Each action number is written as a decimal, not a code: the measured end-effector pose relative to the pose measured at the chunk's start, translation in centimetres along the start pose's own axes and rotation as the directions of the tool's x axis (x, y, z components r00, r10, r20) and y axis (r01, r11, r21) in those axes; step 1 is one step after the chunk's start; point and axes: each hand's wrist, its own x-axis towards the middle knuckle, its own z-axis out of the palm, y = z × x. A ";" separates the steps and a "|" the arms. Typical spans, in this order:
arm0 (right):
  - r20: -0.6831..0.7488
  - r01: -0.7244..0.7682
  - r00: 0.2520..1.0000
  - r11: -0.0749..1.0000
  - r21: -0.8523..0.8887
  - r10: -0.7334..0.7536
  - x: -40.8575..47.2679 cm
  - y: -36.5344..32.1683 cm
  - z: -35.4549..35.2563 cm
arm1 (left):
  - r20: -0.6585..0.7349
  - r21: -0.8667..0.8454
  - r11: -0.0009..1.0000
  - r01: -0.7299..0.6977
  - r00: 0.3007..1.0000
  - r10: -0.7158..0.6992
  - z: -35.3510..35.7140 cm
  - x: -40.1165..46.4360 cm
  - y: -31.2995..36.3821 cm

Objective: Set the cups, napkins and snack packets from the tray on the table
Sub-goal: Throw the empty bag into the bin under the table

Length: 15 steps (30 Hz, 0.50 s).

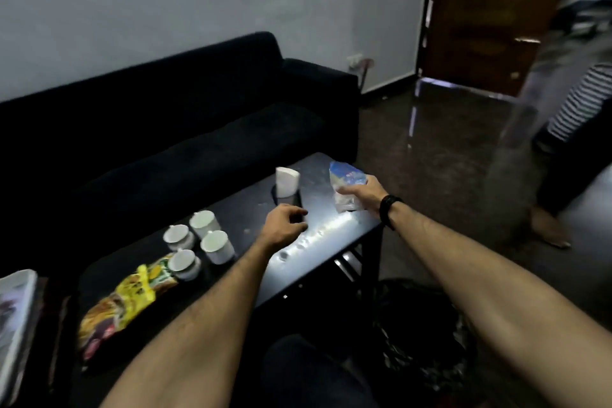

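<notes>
My right hand [364, 194] grips a blue and white snack packet [346, 184], held upright over the right end of the dark table [331, 242]. My left hand [284, 225] hovers low over the table's middle with fingers curled; whether it holds something dark is unclear. White napkins [286, 181] stand in a dark holder just beyond it. Several white cups [202, 238] are grouped on the table to the left. A yellow snack packet [132, 291] lies at the table's left front, beside the nearest cup [183, 263].
A black sofa [165, 129] runs along the table's far side. A person in a striped top [576, 116] stands at the right near a wooden door [480, 16]. Papers [13, 318] lie at the far left. A dark bag [417, 325] sits on the floor.
</notes>
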 end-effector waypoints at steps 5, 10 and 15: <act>-0.021 -0.225 0.974 0.972 0.065 0.227 -0.5 5.5 -8.4 | 0.279 0.117 0.991 -0.057 0.960 0.023 8.2 1.1 1.5; -0.112 -0.404 0.914 0.864 -0.299 0.389 -0.8 12.5 -13.4 | 0.477 0.141 0.981 -0.133 0.878 0.050 15.0 2.0 1.4; -0.012 -0.377 0.884 0.697 -0.610 0.467 -1.3 20.6 -15.4 | 0.561 0.161 0.977 -0.140 0.828 0.027 20.6 2.8 -0.6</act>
